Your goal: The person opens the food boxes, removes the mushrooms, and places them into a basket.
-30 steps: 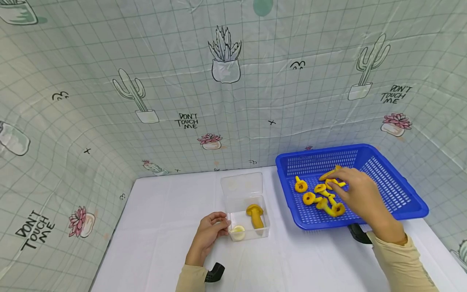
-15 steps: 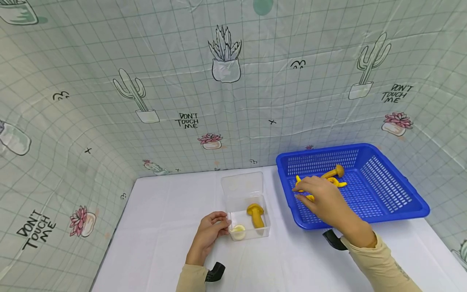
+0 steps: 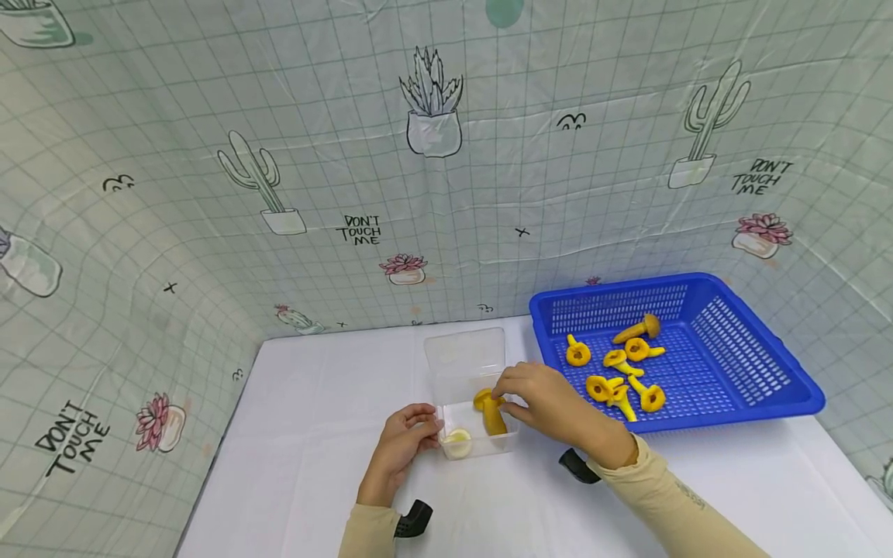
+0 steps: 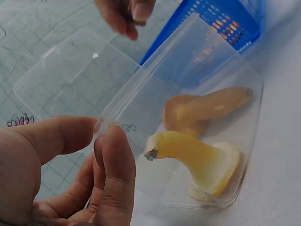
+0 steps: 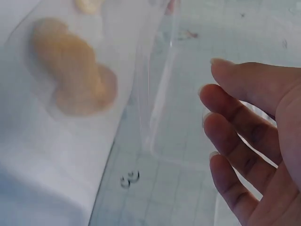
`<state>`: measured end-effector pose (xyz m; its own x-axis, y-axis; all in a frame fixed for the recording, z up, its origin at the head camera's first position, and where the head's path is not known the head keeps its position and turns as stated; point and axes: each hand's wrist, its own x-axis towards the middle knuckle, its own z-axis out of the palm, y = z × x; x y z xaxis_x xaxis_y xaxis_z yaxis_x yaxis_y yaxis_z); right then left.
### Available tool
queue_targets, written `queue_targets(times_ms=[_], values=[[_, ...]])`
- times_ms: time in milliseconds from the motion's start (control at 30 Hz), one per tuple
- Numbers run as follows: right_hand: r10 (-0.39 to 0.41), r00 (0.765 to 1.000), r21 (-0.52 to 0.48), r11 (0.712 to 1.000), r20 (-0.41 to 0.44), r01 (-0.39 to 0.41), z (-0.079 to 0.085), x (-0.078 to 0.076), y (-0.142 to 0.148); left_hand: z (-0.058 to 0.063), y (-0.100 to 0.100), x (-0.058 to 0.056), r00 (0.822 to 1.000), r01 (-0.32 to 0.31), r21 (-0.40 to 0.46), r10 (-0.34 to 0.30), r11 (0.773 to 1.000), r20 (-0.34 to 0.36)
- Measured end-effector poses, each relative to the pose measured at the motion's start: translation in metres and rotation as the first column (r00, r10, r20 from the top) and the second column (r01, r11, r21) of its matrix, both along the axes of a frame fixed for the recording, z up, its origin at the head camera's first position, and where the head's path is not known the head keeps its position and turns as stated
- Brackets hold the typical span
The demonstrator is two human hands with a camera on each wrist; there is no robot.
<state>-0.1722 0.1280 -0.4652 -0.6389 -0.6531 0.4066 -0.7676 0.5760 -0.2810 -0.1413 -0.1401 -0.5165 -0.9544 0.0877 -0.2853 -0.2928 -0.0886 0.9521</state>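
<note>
A clear plastic box (image 3: 480, 448) stands on the white table. My left hand (image 3: 406, 442) pinches its left wall between thumb and fingers; the left wrist view shows this grip closely. Inside lie a brownish mushroom (image 4: 211, 107) and a paler yellow mushroom (image 4: 195, 160). My right hand (image 3: 547, 403) is over the box's right side. In the right wrist view, the fingers (image 5: 230, 134) are loosely bent and hold nothing. To the right, the blue basket (image 3: 725, 387) holds several small yellow mushrooms (image 3: 577, 353) and a brown mushroom (image 3: 638, 329).
The box's lid (image 3: 463, 350) leans back, raised behind it. A black wrist device (image 3: 413, 519) sits below the left hand, and a similar black device (image 3: 579, 466) below the right. A grid-patterned cloth (image 3: 432, 194) with cactus drawings rises behind the table and along both sides.
My right hand has travelled left, from over the basket to the clear box. Several yellow mushrooms in the basket have shifted slightly. The left hand has stayed at the box.
</note>
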Motion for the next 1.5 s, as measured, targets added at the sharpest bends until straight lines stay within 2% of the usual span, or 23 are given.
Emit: queue_targets(times_ms=[167, 400, 633, 867, 1000, 1267, 1400, 1500], values=[[0.059, 0.994, 0.047, 0.997, 0.093, -0.063, -0.004, -0.006, -0.021, 0.000, 0.000, 0.000, 1.000, 0.003, 0.010, -0.003, 1.000, 0.003], [0.105, 0.987, 0.080, 0.990, 0.118, -0.115, -0.013, -0.012, -0.042, 0.001, -0.001, 0.000, 1.000, 0.012, 0.017, -0.012, 1.000, 0.005], [0.124, 0.971, 0.123, 0.981, 0.207, -0.151, -0.023, -0.015, -0.054, 0.000, -0.001, 0.000, 1.000, 0.013, 0.015, -0.013, 1.000, 0.006], [0.160, 0.955, 0.139, 0.970, 0.248, -0.199, -0.026, -0.018, -0.059, 0.001, -0.002, 0.000, 1.000, 0.018, 0.015, -0.018, 1.000, 0.002], [0.177, 0.941, 0.143, 0.964, 0.288, -0.225, -0.024, -0.019, -0.061, 0.001, -0.001, -0.001, 1.000, 0.018, 0.021, -0.018, 1.000, -0.001], [0.221, 0.894, 0.107, 0.953, 0.390, -0.283, -0.027, -0.026, -0.067, 0.001, -0.002, 0.000, 1.000, 0.017, 0.027, -0.017, 0.999, -0.001], [0.231, 0.882, 0.108, 0.948, 0.410, -0.299, -0.028, -0.028, -0.070, 0.001, -0.002, 0.000, 1.000, 0.016, 0.027, -0.016, 0.999, 0.003], [0.230, 0.882, 0.114, 0.947, 0.411, -0.300, -0.029, -0.028, -0.073, 0.001, -0.002, 0.000, 1.000, 0.022, 0.031, -0.022, 0.999, 0.002]])
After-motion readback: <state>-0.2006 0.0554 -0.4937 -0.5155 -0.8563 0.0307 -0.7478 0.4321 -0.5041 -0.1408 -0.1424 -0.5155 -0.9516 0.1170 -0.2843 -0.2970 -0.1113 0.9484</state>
